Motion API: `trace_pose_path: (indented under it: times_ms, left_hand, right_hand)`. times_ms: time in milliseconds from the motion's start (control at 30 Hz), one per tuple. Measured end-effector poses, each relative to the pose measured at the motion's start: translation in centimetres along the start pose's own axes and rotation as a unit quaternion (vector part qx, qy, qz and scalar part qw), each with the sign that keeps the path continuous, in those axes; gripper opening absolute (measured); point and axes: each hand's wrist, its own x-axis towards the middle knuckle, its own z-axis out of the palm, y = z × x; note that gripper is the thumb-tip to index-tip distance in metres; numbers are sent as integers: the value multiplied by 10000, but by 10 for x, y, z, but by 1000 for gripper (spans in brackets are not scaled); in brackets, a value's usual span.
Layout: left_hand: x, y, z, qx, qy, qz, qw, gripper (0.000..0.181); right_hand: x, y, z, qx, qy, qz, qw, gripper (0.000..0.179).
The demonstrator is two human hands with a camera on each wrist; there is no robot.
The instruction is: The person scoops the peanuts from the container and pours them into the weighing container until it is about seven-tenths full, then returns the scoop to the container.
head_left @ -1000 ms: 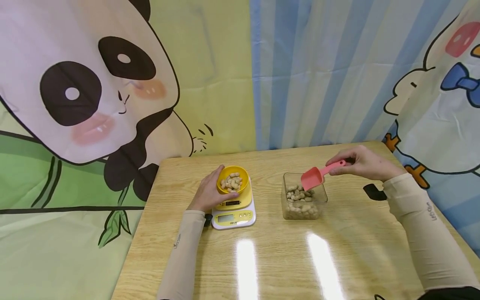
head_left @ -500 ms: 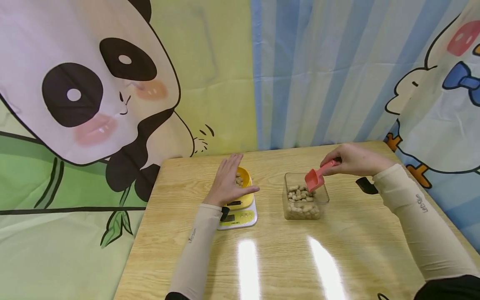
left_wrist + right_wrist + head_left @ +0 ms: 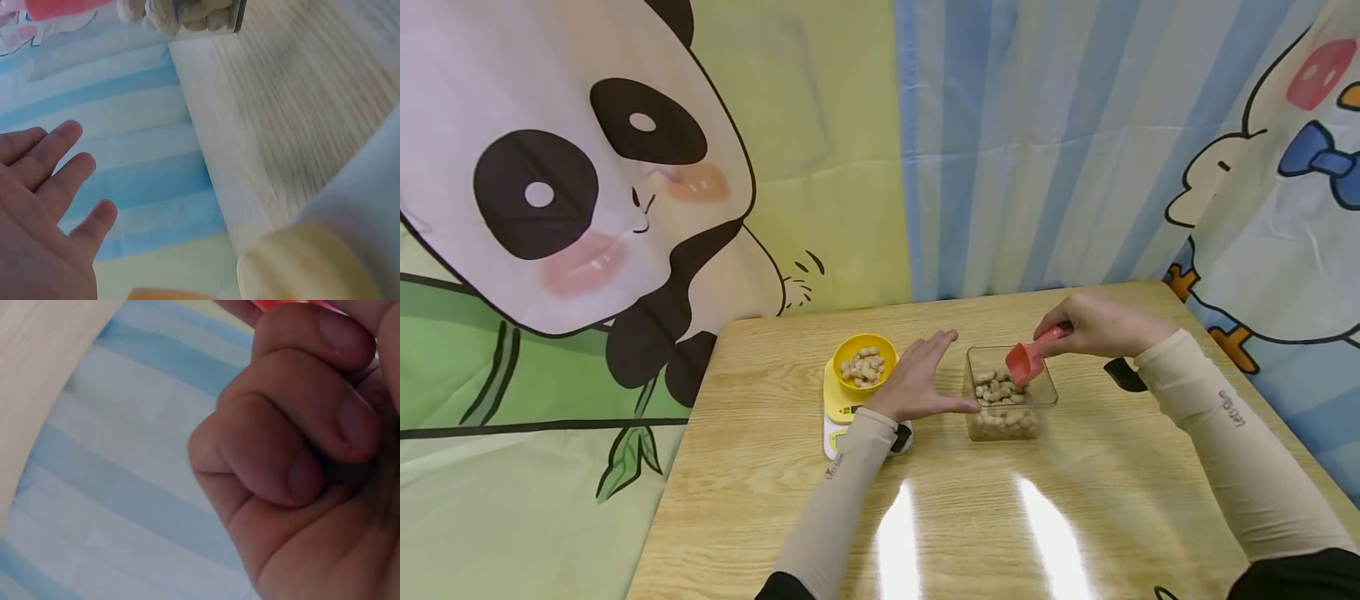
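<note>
In the head view my right hand (image 3: 1097,325) grips the handle of a pink scoop (image 3: 1025,363), whose bowl dips inside the rim of a clear square container (image 3: 1000,423) of peanuts (image 3: 997,387). The right wrist view shows that hand's fingers (image 3: 269,444) curled tightly. My left hand (image 3: 922,383) is spread, thumb tip right at the container's left side; in the left wrist view its fingers (image 3: 65,162) are extended with nothing in them. Left of it, a yellow bowl (image 3: 844,343) holding peanuts sits on a yellow and white kitchen scale (image 3: 838,407), whose display is partly hidden by the left wrist.
The wooden table (image 3: 760,467) runs back to a striped curtain (image 3: 1000,167) and a panda-printed cloth (image 3: 700,208). Bright light reflections lie on the tabletop in front of the container. A dark cable (image 3: 1165,592) shows at the lower edge.
My left hand has let go of the yellow bowl and moved right to the container. My right hand has shifted slightly left, the scoop tilting more steeply over the peanuts.
</note>
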Motion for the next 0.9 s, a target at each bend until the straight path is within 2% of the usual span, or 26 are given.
trace_pose_path:
  times_ms: [167, 367, 567, 667, 900]
  left_hand:
    - [4, 6, 9, -59, -130, 116, 9998, 123]
    - [7, 10, 17, -317, -81, 300, 9990, 123]
    - [8, 10, 14, -433, -88, 286, 9986, 114]
    - [8, 9, 12, -444, -104, 289, 9985, 110]
    - [8, 11, 14, -455, -177, 312, 9983, 108]
  right_hand:
    - [2, 11, 10, -50, 14, -152, 9999, 15]
    - [3, 20, 13, 51, -10, -415, 9991, 21]
    - [4, 27, 10, 136, 52, -472, 9988, 18]
    - [4, 33, 12, 203, 96, -630, 9978, 17]
    - [2, 43, 20, 648, -36, -853, 9942, 16]
